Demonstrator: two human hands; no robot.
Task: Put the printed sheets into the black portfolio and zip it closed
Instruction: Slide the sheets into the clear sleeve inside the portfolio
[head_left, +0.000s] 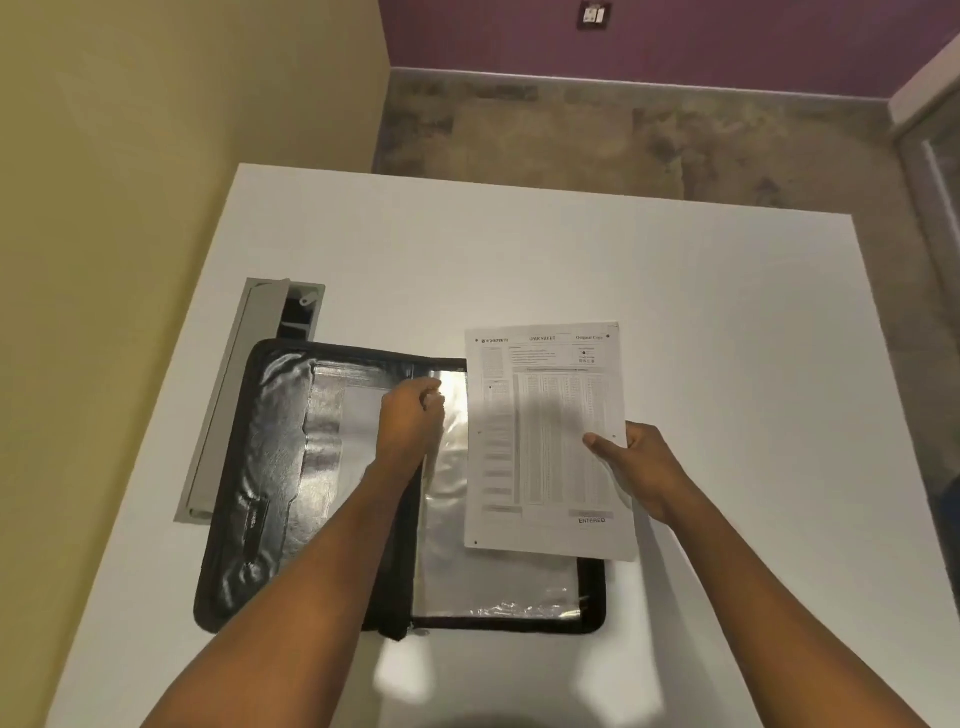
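Note:
The black portfolio (244, 499) lies open flat on the white table, its clear plastic sleeves (493, 587) showing on the right half. My left hand (410, 421) pinches the top edge of a clear sleeve near the spine. In my right hand (644, 462) is a printed sheet (545, 441), gripped at its right edge with the thumb on top. The sheet hovers over the portfolio's right half and covers most of that half. The zipper runs round the black rim (592, 597).
The white table (727, 322) ends at a far edge, with brown floor beyond. A grey cable-tray slot (234, 395) is set into the table left of the portfolio. A yellow wall stands to the left.

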